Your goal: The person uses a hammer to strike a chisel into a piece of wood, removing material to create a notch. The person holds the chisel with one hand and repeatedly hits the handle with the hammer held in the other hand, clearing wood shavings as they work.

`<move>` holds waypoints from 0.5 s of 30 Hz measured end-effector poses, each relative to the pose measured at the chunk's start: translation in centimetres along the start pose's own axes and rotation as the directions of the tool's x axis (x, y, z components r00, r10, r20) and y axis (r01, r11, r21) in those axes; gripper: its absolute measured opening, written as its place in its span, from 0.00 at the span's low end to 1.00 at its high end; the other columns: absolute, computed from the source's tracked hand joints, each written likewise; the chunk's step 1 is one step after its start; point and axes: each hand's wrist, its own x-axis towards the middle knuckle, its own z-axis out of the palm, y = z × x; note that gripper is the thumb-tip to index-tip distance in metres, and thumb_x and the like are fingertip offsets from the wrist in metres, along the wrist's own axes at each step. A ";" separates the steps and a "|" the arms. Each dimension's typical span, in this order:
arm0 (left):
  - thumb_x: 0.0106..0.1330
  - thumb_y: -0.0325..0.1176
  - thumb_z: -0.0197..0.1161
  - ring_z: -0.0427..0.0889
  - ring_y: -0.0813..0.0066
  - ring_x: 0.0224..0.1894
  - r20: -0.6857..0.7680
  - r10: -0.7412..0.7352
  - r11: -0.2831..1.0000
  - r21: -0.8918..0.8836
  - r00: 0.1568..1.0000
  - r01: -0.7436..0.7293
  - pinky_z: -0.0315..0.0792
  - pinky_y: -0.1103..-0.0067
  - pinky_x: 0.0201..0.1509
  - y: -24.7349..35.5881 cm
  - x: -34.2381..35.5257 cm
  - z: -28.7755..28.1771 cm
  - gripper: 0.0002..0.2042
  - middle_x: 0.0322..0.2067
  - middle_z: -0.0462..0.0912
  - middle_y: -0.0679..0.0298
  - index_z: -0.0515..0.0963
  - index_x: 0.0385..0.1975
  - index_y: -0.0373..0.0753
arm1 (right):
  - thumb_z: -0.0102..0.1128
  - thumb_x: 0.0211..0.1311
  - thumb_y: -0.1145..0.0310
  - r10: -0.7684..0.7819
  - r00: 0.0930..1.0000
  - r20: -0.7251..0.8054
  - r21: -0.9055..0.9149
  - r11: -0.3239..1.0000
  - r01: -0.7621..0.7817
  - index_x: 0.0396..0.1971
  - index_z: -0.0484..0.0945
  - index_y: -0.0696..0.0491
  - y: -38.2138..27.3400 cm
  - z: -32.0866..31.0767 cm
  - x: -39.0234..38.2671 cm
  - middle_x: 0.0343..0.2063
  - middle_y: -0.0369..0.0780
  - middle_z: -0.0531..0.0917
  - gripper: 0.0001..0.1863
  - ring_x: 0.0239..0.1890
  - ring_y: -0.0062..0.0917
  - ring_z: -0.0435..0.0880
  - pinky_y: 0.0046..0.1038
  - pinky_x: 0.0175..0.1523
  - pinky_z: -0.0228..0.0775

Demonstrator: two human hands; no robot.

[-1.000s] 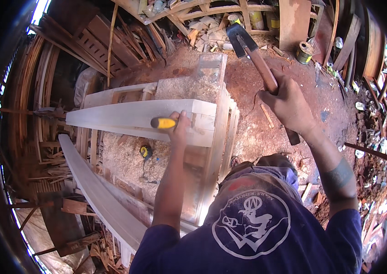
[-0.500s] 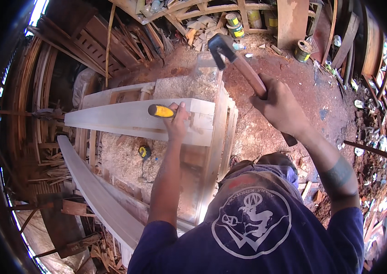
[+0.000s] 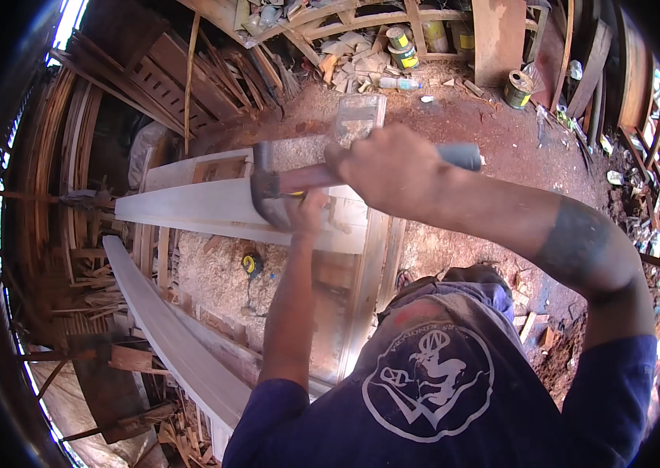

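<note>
My right hand [image 3: 392, 170] is closed round the handle of a claw hammer [image 3: 303, 179], held level across the work with its dark head to the left. The head lies over the chisel in this view and hides most of it; only a sliver of the chisel's yellow handle [image 3: 299, 193] shows. My left hand [image 3: 309, 212] grips that chisel, its fingers partly behind the hammer. Beneath both is a long pale tapered board [image 3: 197, 204], with notches cut near its right end. Whether hammer and chisel touch cannot be made out.
A second pale curved board [image 3: 166, 312] slants at the lower left. Among shavings lies a yellow-and-black tool [image 3: 250, 265]. Wooden framing [image 3: 373, 265] stands under the work's right end. Paint cans [image 3: 518, 90], a plastic bottle [image 3: 400, 83] and stacked planks [image 3: 158, 78] lie farther off.
My right hand has swung the hammer down and left, from raised at the right to over the chisel. My left hand stays in nearly the same place on the board.
</note>
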 end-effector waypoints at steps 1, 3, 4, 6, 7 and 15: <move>0.69 0.30 0.63 0.64 0.84 0.18 0.005 -0.002 1.000 -0.002 1.000 0.002 0.61 0.82 0.24 -0.5 -0.1 -0.4 0.18 0.14 0.67 0.73 0.64 0.17 0.42 | 0.62 0.56 0.73 0.005 1.000 0.002 -0.001 1.000 -0.005 0.42 0.76 0.60 0.0 -1.0 0.2 0.23 0.50 0.83 0.14 0.28 0.46 0.87 0.40 0.33 0.81; 0.69 0.30 0.62 0.64 0.85 0.18 0.075 -0.028 0.999 -0.026 0.997 0.030 0.60 0.82 0.24 -0.8 0.0 -1.1 0.18 0.14 0.67 0.73 0.64 0.17 0.42 | 0.61 0.55 0.74 0.014 1.000 0.000 0.026 1.000 -0.014 0.44 0.77 0.59 0.3 -4.3 1.2 0.23 0.50 0.83 0.15 0.28 0.46 0.87 0.39 0.35 0.82; 0.69 0.30 0.63 0.64 0.85 0.18 0.093 -0.046 0.996 -0.070 0.995 0.052 0.61 0.82 0.23 -0.9 0.0 -1.3 0.18 0.14 0.67 0.74 0.64 0.17 0.42 | 0.61 0.55 0.74 0.029 0.983 -0.183 0.061 0.998 -0.018 0.44 0.77 0.59 0.3 -5.7 1.7 0.23 0.50 0.83 0.15 0.28 0.45 0.87 0.38 0.34 0.82; 0.69 0.30 0.63 0.65 0.86 0.18 0.098 -0.060 0.996 -0.063 0.993 0.066 0.61 0.82 0.24 -0.6 0.1 -1.7 0.18 0.14 0.66 0.74 0.65 0.17 0.42 | 0.61 0.56 0.73 0.082 0.880 -0.467 0.188 0.982 0.008 0.42 0.79 0.60 -0.4 -9.4 3.3 0.27 0.49 0.85 0.13 0.32 0.42 0.88 0.38 0.37 0.82; 0.69 0.30 0.63 0.65 0.86 0.19 0.107 -0.069 0.995 -0.069 0.992 0.077 0.61 0.82 0.24 -0.4 0.2 -1.3 0.17 0.14 0.66 0.74 0.66 0.17 0.41 | 0.61 0.58 0.71 0.132 0.819 -0.559 0.273 0.961 0.032 0.40 0.80 0.60 -0.8 -10.7 3.6 0.31 0.48 0.87 0.12 0.36 0.39 0.89 0.39 0.41 0.82; 0.69 0.31 0.62 0.67 0.83 0.22 0.121 -0.061 0.998 -0.019 0.991 0.064 0.63 0.81 0.27 -2.2 0.6 -2.4 0.11 0.21 0.71 0.71 0.70 0.25 0.39 | 0.55 0.58 0.75 0.284 0.921 0.266 0.260 0.899 -0.352 0.46 0.74 0.60 1.2 1.4 -1.0 0.30 0.52 0.85 0.15 0.35 0.42 0.89 0.43 0.42 0.82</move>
